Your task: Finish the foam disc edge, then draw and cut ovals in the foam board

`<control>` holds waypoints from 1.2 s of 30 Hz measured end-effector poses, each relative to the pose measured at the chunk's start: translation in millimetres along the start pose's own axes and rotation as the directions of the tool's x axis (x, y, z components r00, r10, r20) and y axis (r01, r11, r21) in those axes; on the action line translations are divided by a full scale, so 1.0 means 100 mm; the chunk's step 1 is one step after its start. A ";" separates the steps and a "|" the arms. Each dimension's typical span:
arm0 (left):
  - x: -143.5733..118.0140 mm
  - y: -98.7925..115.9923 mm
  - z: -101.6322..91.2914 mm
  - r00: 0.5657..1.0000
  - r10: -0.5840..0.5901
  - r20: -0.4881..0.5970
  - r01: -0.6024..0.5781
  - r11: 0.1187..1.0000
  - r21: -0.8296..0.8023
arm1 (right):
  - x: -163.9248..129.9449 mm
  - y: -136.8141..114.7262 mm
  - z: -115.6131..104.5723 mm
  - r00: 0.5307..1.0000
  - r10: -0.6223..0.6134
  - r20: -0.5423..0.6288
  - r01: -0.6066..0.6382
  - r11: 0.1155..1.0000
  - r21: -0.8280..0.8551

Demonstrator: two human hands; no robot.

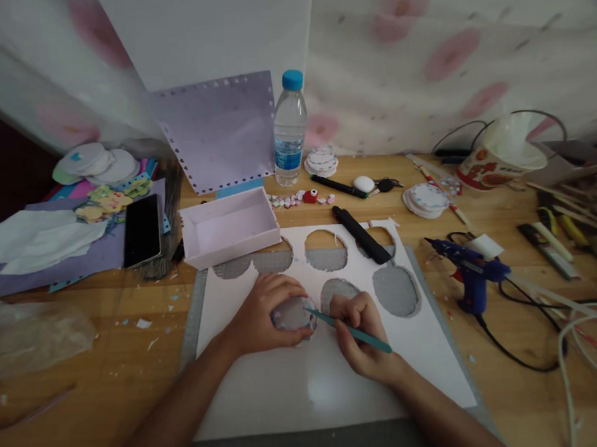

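A white sheet (306, 376) with several round holes cut in it lies on a grey cutting mat (196, 315). My left hand (263, 315) presses a round disc (292, 315) flat on the sheet, fingers curled over its rim. My right hand (362, 337) grips a teal pencil (357, 332) whose tip touches the disc's right edge.
A pale pink box (229, 228) sits at the sheet's far left corner, a black cutter (362, 235) at its far edge. A water bottle (289, 127), a blue glue gun (468, 268) with cable, a phone (141, 230), paper scraps and tools surround the mat.
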State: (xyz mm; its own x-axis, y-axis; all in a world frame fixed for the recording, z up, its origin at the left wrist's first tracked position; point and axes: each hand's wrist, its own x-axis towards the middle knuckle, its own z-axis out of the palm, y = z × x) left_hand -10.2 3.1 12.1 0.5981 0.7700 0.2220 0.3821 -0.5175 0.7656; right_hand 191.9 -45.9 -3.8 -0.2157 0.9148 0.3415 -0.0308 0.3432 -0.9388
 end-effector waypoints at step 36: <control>0.00 0.02 -0.01 1.000 0.007 0.013 -0.007 1.000 -0.008 | 0.04 -0.01 -0.02 0.990 0.143 0.022 -0.144 0.967 0.209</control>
State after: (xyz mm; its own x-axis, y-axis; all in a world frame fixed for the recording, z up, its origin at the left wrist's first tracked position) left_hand -9.6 2.5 14.3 0.6096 0.7617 0.2195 0.3727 -0.5198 0.7687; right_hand 193.1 -42.4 -1.0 -0.2390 0.9495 0.2031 -0.2030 0.1557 -0.9667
